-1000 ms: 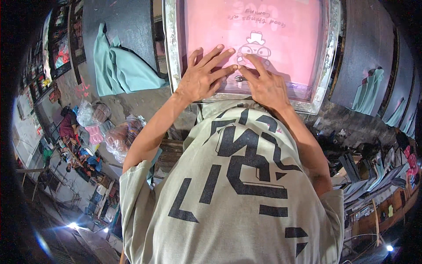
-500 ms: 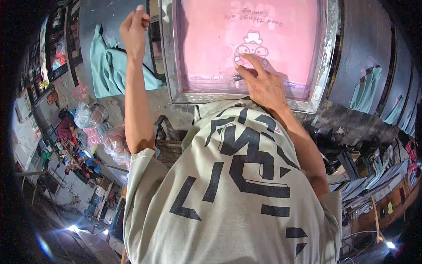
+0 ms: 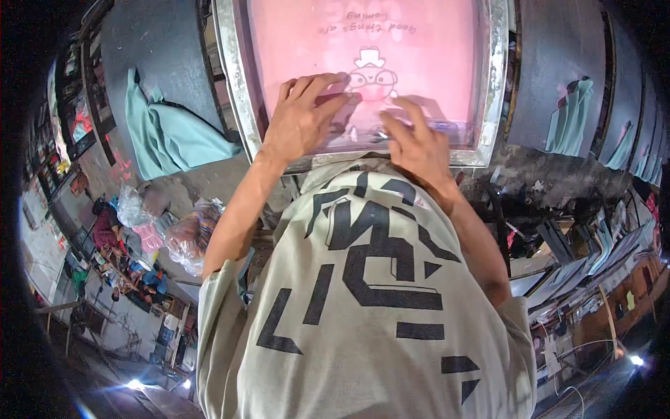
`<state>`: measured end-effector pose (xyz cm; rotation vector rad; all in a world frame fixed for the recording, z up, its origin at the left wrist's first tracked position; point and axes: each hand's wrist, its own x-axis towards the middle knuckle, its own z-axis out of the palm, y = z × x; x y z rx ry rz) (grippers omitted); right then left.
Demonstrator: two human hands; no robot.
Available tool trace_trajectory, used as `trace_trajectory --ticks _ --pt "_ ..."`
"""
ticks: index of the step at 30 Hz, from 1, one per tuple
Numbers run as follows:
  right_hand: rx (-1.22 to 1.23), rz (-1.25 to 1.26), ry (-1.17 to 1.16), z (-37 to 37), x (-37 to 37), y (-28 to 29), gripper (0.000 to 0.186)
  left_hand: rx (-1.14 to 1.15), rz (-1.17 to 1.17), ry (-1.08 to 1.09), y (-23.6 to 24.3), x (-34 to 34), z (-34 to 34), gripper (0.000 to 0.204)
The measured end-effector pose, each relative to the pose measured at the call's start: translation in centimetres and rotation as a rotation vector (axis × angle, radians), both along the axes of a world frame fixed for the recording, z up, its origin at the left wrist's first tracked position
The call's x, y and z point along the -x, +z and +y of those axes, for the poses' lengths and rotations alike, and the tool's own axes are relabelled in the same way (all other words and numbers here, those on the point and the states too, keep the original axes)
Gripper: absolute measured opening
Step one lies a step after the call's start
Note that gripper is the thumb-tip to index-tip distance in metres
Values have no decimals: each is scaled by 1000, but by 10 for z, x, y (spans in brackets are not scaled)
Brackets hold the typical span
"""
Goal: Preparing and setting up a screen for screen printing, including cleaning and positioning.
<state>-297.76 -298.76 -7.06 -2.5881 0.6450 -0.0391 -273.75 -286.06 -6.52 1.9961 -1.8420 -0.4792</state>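
A screen-printing frame (image 3: 237, 66) with a metal border and pink mesh (image 3: 293, 42) lies in front of me. On the mesh shows a cartoon figure (image 3: 370, 82) with glasses and a hat, with upside-down lettering above it. My left hand (image 3: 301, 115) is over the mesh at the figure's left side, thumb and fingers apart. To the figure's lower right is my right hand (image 3: 420, 146), fingers bent but spread. A small dark, shiny thing (image 3: 382, 131) sits by its fingertips; I cannot make out its kind. Whether the fingertips press the mesh is unclear.
Grey printing boards stand on both sides; teal fabric (image 3: 164, 140) hangs over the left board (image 3: 157, 49), and another teal piece (image 3: 571, 119) over the right board (image 3: 558, 56). Clear plastic bags (image 3: 192, 237) lie on the floor at left. Other people sit farther left.
My left hand has come down from above the left board onto the mesh area, its fingers parting. My right hand has drawn slightly back from the figure. The whole view has shifted a little.
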Motion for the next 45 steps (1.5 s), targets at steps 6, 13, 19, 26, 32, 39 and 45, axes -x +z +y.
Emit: trace_trajectory --ticks 6,13,19,26,32,39,45 --pt "140 -96 -63 -23 34 -4 39 26 -3 -15 -2 2 -4 40" --pt "10 -80 -49 -25 23 -11 40 8 -60 -64 -3 3 -3 44" --pt "5 -44 -39 -27 21 -4 42 -63 -96 -63 -1 6 -6 47" --pt "-22 -17 -32 -27 22 -6 45 -162 -402 -138 1 36 -13 84" --pt "-18 -17 -35 -28 22 -5 47 -190 -492 -120 0 49 -13 84" --pt "-13 -23 -39 -28 22 -4 47 -182 -500 -86 -4 52 -12 86" --pt "-25 -45 -40 -28 22 -5 51 -223 -509 -94 -1 54 -13 86"
